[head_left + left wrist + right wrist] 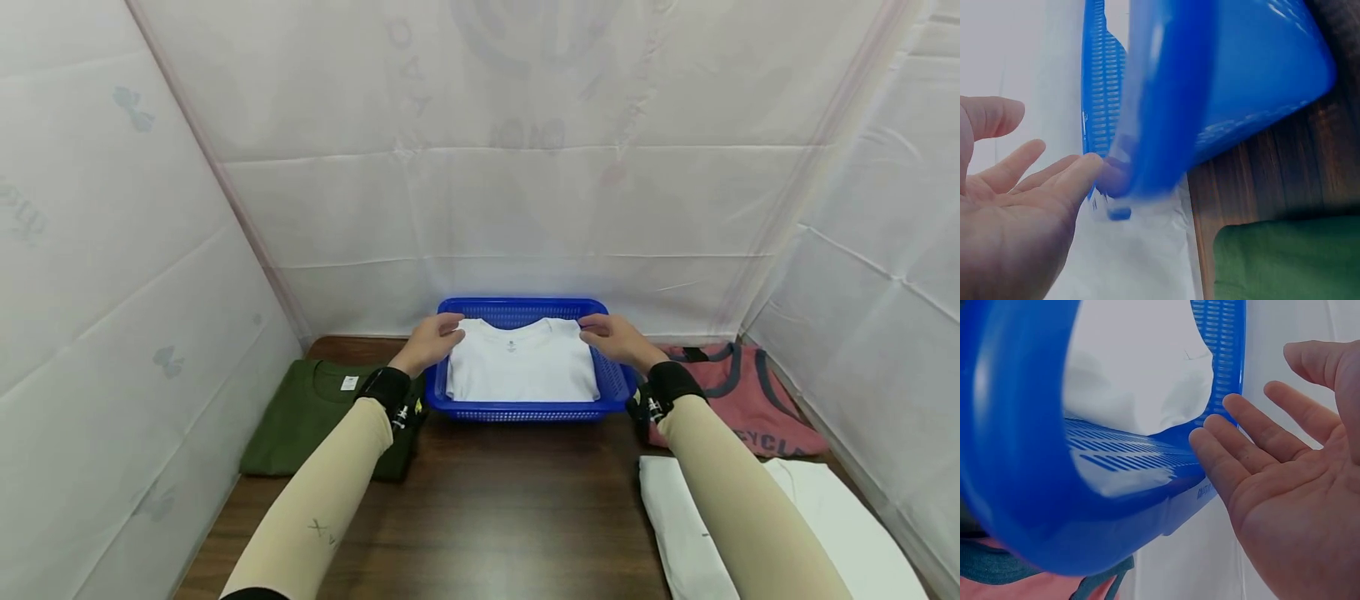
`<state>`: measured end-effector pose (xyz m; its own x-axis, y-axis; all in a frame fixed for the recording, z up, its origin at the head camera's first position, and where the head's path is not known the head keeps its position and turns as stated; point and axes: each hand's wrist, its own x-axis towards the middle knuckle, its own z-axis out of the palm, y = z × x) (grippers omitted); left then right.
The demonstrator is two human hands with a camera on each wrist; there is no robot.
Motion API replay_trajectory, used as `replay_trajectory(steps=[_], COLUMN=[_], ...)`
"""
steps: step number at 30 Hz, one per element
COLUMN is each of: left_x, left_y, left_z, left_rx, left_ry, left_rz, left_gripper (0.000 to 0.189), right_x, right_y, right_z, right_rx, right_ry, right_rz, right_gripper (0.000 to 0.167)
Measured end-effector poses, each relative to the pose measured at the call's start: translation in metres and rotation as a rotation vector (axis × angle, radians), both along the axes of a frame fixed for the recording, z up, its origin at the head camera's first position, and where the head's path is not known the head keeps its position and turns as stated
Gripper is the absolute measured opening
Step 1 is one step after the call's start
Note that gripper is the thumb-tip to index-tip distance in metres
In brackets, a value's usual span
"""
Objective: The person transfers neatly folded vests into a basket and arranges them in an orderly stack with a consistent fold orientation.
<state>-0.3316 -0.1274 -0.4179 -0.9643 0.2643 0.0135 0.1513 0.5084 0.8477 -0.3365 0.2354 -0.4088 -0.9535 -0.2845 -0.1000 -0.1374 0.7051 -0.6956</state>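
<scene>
A folded white T-shirt (522,367) lies in a blue plastic basket (525,412), its neckline toward the back. At the basket's left rim is my left hand (433,340), close to the shirt's left shoulder in the head view. The left wrist view shows that hand's fingers (1063,181) relaxed at the basket's end, thumb apart, nothing held. My right hand (617,337) is over the right rim, near the shirt's other shoulder. Its fingers (1219,447) are spread and hold nothing in the right wrist view, where the shirt (1141,375) rests inside the slotted basket wall.
To the left, a folded dark green T-shirt (300,425) lies on the brown wooden table (525,508). A red T-shirt with grey trim (757,408) lies at the right, and a white garment (840,508) in front of it. Pale sheeting (517,208) walls the back and sides.
</scene>
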Motion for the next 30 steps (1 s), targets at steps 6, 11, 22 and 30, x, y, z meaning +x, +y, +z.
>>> replay_trajectory(steps=[6, 11, 22, 30], left_x=[0.003, 0.007, 0.032, 0.060], left_y=[-0.006, -0.012, -0.039, -0.055], left_z=[-0.003, -0.003, -0.002, -0.014], left_rx=[0.023, 0.093, 0.156, 0.121], left_ry=[0.062, 0.128, 0.335, 0.401], left_rz=[0.034, 0.078, 0.184, 0.261], left_gripper=[0.047, 0.046, 0.042, 0.043], right_x=[0.004, 0.009, 0.032, 0.056], right_y=[0.006, 0.015, 0.037, 0.056], right_z=[-0.001, -0.003, 0.004, -0.002], right_rx=[-0.006, -0.030, -0.108, -0.145], right_ry=[0.050, 0.109, 0.258, 0.469], right_rz=[0.000, -0.031, -0.092, -0.108], right_gripper=[0.049, 0.048, 0.052, 0.044])
